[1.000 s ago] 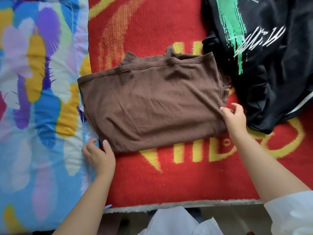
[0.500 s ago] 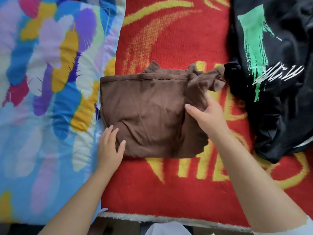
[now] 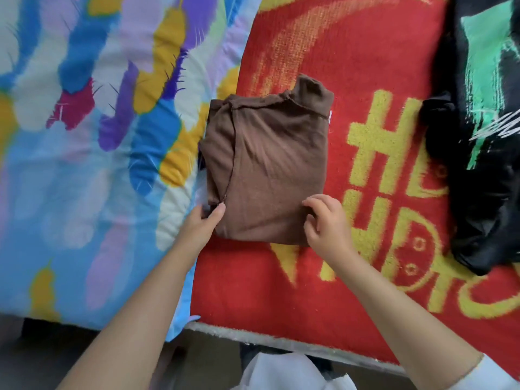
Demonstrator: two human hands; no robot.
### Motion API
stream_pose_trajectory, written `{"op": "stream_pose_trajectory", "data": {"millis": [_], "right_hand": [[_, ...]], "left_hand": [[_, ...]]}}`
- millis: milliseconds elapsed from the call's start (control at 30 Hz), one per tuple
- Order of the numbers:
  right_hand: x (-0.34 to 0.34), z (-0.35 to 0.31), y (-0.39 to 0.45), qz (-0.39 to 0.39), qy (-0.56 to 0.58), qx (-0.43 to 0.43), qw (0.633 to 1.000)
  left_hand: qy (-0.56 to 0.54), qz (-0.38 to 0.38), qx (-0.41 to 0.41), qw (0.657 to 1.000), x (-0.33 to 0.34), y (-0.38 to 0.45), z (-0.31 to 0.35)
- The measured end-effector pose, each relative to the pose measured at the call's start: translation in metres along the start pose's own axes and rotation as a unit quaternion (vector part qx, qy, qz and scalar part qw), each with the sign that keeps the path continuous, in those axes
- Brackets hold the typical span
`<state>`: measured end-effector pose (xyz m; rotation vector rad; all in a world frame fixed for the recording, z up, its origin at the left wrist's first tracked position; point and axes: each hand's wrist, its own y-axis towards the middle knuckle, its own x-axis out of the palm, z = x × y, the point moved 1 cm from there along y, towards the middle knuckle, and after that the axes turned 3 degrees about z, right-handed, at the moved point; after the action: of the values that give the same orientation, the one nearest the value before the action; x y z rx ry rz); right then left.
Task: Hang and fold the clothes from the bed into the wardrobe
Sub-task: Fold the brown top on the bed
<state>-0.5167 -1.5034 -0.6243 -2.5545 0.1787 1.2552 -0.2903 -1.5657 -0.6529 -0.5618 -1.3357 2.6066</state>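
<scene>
Bed surface: red blanket [image 3: 351,277] with yellow lettering, multicoloured quilt [image 3: 84,164] alongside, black garment [image 3: 484,164] at far right. Brown garment [image 3: 270,170] lay folded into compact rectangle on blanket, left edge touching quilt. Left hand [image 3: 201,223] pinched near-left corner; right hand [image 3: 326,220] curled on near-right corner. Judged light, soft, floppy; best lifted from both near corners or from underneath. Long axis ran away from person, collar end far.
</scene>
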Motion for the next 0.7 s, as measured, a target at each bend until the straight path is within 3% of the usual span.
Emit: {"op": "stream_pose_trajectory", "data": {"millis": [67,167,200,267,333,467,567,700], "right_hand": [[-0.003,0.012,-0.004,-0.004,0.012,0.122,0.992],[0.005,0.020,-0.005,-0.160,0.124,0.278,0.939],[0.010,0.019,-0.004,-0.174,0.159,0.301,0.924],[0.019,0.018,0.000,-0.119,0.235,0.349,0.899],[0.020,0.017,0.004,-0.093,0.270,0.374,0.882],[0.004,0.023,0.008,-0.146,0.294,0.384,0.863],[-0.012,0.023,-0.007,-0.184,0.396,0.409,0.801],[-0.015,0.030,-0.057,-0.224,0.433,0.483,0.727]], "left_hand": [[-0.028,-0.011,0.002,1.000,0.005,0.013,-0.006],[-0.027,-0.015,-0.035,0.999,0.013,0.014,0.004],[-0.058,-0.023,-0.051,0.997,0.016,0.015,0.005],[-0.090,-0.045,-0.072,0.992,0.019,0.020,0.005],[-0.095,-0.055,-0.077,0.991,0.021,0.017,0.002],[-0.123,-0.061,-0.067,0.988,0.022,-0.003,0.001],[-0.138,-0.080,-0.098,0.982,0.020,-0.020,-0.007],[-0.142,-0.105,-0.174,0.969,0.024,-0.057,-0.033]]}}
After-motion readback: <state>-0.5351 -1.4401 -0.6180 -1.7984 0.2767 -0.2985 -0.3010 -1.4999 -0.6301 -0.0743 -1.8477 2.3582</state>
